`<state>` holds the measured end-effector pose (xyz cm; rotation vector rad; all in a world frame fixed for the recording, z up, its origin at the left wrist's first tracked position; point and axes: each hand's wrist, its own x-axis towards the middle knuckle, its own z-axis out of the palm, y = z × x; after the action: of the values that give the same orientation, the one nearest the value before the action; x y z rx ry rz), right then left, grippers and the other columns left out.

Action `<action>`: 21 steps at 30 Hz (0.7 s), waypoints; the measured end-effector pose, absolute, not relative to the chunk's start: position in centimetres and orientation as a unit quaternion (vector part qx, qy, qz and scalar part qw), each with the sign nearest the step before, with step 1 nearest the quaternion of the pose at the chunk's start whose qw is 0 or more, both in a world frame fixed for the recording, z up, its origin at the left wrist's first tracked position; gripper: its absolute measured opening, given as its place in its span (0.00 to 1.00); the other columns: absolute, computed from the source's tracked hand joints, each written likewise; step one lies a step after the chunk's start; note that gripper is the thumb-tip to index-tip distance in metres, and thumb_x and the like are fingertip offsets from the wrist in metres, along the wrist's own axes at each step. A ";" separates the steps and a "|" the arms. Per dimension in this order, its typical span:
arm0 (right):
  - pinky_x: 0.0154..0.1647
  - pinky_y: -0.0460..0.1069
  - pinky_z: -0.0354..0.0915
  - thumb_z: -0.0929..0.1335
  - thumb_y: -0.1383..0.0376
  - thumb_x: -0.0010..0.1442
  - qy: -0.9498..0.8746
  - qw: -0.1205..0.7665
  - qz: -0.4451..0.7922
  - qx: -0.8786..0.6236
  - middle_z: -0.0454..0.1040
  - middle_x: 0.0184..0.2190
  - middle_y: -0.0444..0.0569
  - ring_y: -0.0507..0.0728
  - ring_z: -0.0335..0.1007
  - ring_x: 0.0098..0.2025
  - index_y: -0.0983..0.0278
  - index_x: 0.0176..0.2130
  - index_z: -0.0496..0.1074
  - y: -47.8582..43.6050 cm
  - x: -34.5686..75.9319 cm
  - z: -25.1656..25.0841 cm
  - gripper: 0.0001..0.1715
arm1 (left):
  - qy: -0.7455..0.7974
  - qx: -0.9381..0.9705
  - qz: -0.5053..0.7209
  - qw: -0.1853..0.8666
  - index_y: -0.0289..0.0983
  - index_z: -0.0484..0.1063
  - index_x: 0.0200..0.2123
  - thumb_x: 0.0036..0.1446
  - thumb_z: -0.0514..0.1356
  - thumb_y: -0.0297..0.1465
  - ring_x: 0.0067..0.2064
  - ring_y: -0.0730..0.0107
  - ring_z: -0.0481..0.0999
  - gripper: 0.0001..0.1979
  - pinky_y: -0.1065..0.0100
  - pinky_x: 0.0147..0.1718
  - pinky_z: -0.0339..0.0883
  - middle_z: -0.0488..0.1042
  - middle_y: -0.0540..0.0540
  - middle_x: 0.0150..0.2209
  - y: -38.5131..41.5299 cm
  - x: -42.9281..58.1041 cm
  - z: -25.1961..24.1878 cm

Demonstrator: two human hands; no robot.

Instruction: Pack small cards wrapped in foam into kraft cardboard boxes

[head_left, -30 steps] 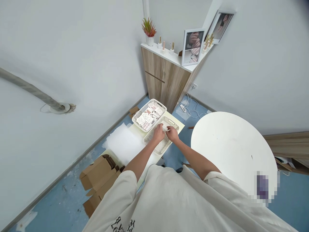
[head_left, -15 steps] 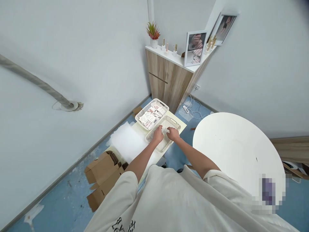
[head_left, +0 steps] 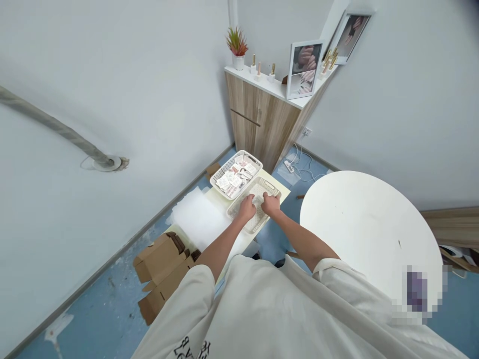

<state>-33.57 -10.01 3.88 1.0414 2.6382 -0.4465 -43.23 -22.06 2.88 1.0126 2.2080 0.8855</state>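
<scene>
Over a beige perforated plastic basket [head_left: 275,185], my left hand [head_left: 246,209] and my right hand [head_left: 271,203] face each other a short distance apart. Both have curled fingers and pinch a small piece of clear plastic [head_left: 258,200], whose exact kind is too small to tell. Some clear, shiny material shows at the left end of this basket, partly behind my left hand. Just beyond it, a white plastic basket [head_left: 258,162] holds many small white printed packets [head_left: 234,175].
White foam sheets [head_left: 200,217] and flattened cardboard boxes [head_left: 164,262] lie on the left. A round white table [head_left: 366,224] stands on the right. Behind the baskets rises a wooden cabinet [head_left: 262,109] bearing a plant, bottles and picture frames. Cables [head_left: 299,162] lie on the floor.
My hands stay over the beige basket, with small finger movements around the clear plastic. My right hand has shifted slightly to the right. The camera view has tilted a little.
</scene>
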 end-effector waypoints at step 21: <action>0.39 0.48 0.66 0.65 0.66 0.59 0.714 -0.165 -0.388 0.560 0.79 0.34 0.42 0.54 0.74 0.37 0.58 0.46 0.70 -2.9 -9.4 9.6 0.14 | 0.733 0.481 0.361 0.317 0.38 0.74 0.45 0.60 0.59 0.26 0.48 0.63 0.76 0.10 0.63 0.52 0.67 0.75 0.42 0.46 -8.7 -26.1 5.0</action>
<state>-9.37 -2.91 9.63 1.9706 2.5133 -1.3659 -26.05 -8.74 4.96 1.2666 1.9305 0.9502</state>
